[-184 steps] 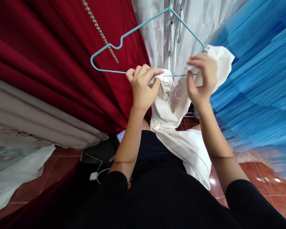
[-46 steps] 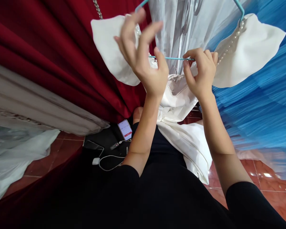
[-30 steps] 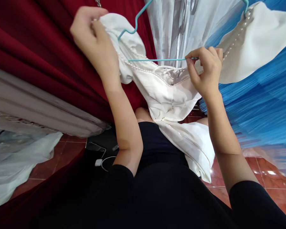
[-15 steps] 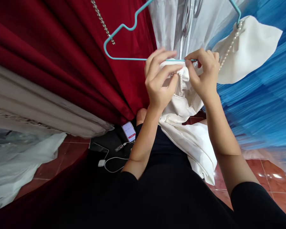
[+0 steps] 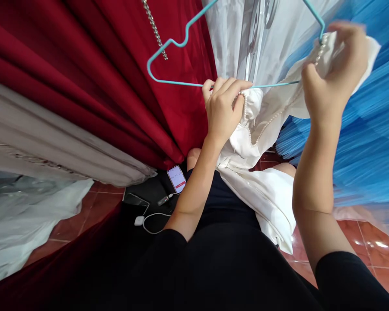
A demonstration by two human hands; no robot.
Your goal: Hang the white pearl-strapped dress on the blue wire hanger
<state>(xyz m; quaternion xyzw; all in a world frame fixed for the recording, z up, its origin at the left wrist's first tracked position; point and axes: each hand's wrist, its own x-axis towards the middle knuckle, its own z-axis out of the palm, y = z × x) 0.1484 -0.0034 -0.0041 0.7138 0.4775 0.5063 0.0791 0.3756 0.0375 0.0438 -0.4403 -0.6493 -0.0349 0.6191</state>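
Observation:
A light blue hanger [image 5: 178, 83] is held up in front of me. My left hand [image 5: 223, 106] is closed on its bottom bar, beside the bunched top of a white garment [image 5: 272, 185] with pearl trim. The garment's lower part drapes down over my lap. At the right, my right hand [image 5: 337, 73] is raised near the hanger's right end, its thumb and fingers apart and blurred by motion. It is over the white cloth and the pearl strand there; whether it touches them I cannot tell.
Red cloth [image 5: 132, 86] and beige cloth [image 5: 52, 134] hang at the left, blue fabric [image 5: 359, 160] at the right. A lit phone [image 5: 176, 179] and a white cable [image 5: 152, 214] lie on a black surface below. Red floor tiles [image 5: 382, 242] show at the lower right.
My right hand has left the bar's middle and moved up and right to the hanger's right end. My left hand has closed over the bar. The pearl-edged cloth is more spread out.

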